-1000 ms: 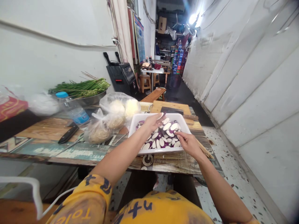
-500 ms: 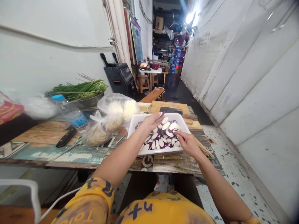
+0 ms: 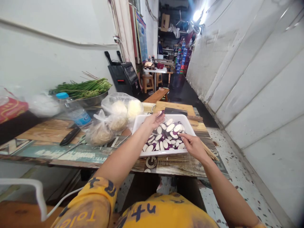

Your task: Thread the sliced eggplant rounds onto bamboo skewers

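A white plastic tray [image 3: 191, 128] in front of me is full of oval eggplant slices [image 3: 162, 145] with white flesh and purple skin. Over its left side, my left hand [image 3: 153, 123] is closed on one eggplant slice [image 3: 161, 114], its dark skin showing at the fingertips. My right hand [image 3: 194, 146] is at the tray's right rim, thumb and index finger pinched together close to the slices. Whatever is between those fingers is too small to make out. Thin bamboo skewers [image 3: 210, 152] lie on the table just beyond my right wrist.
Behind the tray, a cleaver [image 3: 175, 111] rests on a wooden cutting board [image 3: 163, 106]. To the left are bagged food [image 3: 101, 134], a black-handled knife [image 3: 70, 136], a water bottle [image 3: 77, 112] and a metal bowl [image 3: 95, 100] of green stalks. A wall runs along the right.
The whole view has shifted slightly. The slice in my left hand has tilted so more dark skin shows. My right hand stays pinched at the tray's right side.
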